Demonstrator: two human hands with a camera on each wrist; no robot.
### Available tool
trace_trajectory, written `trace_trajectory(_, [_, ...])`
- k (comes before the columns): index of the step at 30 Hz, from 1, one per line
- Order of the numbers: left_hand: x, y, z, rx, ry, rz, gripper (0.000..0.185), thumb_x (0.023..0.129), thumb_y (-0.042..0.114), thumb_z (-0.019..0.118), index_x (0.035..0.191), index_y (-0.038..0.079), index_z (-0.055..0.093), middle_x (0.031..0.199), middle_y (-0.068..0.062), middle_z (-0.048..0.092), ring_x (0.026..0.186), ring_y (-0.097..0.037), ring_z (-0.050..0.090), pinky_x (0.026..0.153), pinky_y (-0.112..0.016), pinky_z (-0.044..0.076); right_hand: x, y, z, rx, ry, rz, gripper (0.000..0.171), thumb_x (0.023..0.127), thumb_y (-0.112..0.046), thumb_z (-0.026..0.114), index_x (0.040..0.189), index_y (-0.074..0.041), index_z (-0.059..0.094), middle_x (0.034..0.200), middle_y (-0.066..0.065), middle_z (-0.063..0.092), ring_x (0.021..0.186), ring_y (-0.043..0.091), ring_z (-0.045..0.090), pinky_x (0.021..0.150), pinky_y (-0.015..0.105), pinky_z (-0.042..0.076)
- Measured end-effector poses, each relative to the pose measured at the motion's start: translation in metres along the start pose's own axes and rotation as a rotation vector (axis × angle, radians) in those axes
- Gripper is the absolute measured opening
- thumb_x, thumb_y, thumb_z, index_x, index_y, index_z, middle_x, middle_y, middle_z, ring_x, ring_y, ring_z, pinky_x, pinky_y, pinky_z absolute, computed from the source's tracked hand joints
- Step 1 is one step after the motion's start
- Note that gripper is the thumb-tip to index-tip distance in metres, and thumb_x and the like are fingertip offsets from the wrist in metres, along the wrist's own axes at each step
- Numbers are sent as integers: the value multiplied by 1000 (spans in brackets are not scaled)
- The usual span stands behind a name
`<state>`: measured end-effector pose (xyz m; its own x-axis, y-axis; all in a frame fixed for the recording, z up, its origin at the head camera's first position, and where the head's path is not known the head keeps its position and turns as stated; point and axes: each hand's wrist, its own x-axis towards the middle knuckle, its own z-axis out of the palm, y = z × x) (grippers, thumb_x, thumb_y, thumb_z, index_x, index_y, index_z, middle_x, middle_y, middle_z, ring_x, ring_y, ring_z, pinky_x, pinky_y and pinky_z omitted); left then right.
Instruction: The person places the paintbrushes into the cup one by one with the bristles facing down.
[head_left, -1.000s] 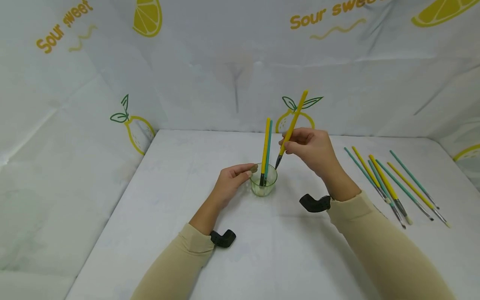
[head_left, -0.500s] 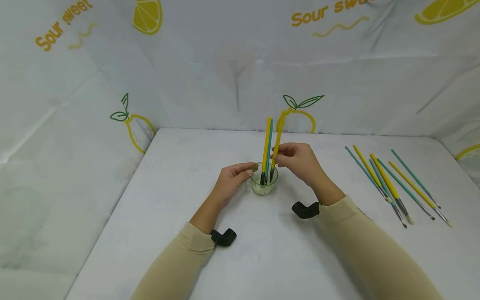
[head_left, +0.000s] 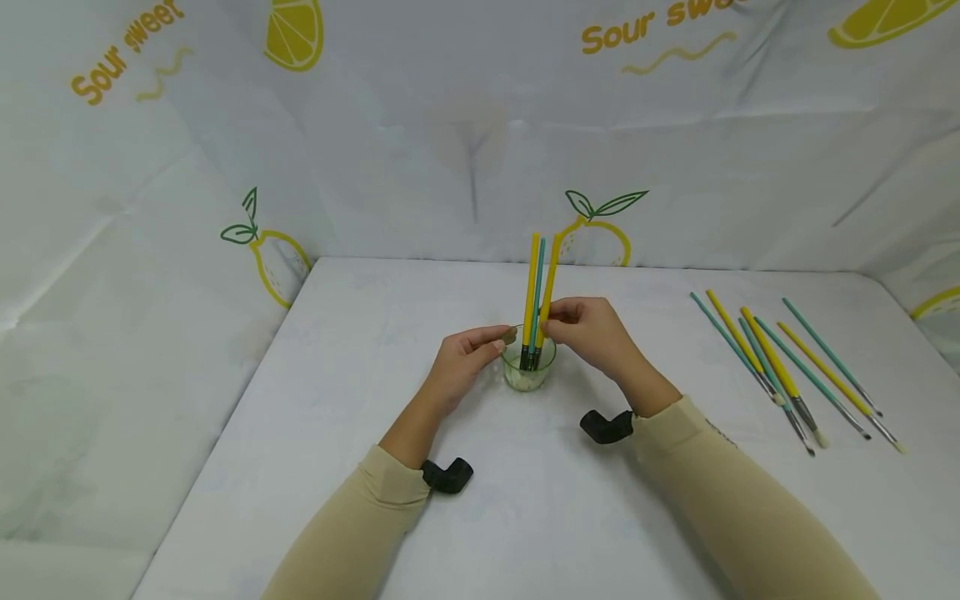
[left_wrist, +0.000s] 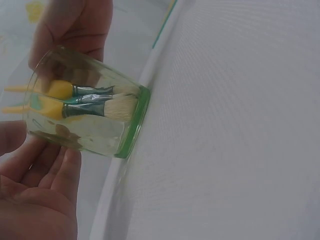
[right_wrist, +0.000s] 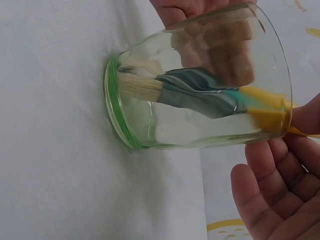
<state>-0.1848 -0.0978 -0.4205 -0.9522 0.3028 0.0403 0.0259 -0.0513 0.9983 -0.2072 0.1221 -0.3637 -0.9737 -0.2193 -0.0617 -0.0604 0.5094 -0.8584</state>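
Observation:
A clear glass cup [head_left: 527,382] with a greenish base stands on the white table. My left hand [head_left: 463,367] grips its left rim between thumb and fingers. On the other side, my right hand [head_left: 596,333] pinches a yellow paintbrush [head_left: 551,271] whose bristle end is down inside the cup. Leaning in there too are another yellow paintbrush [head_left: 531,279] and a teal paintbrush [head_left: 539,287]. Through the glass in the right wrist view, pale bristles [right_wrist: 140,87] and dark metal ferrules [right_wrist: 192,92] show close together near the base.
Several yellow and teal paintbrushes [head_left: 772,354] lie side by side on the right of the table [head_left: 480,533], bristles toward the near side. A white cloth backdrop [head_left: 420,167] with lemon prints rises behind. Black wrist cameras [head_left: 607,427] sit below both hands.
My right hand has moved down and left, lowering the yellow paintbrush from above the rim into the cup beside the other two. My left hand has stayed on the cup.

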Motion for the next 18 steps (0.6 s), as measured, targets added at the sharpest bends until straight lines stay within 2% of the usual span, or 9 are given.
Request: trace_trajectory(18, [0, -1, 1, 17, 2, -3, 32, 100, 12, 57, 129, 2, 63, 131, -10, 65, 126, -19, 58, 106, -29, 47, -1, 8, 3, -31, -17, -11, 29, 93, -24, 65, 111, -4, 72, 102, 10, 74, 94, 23, 64, 82, 36, 54])
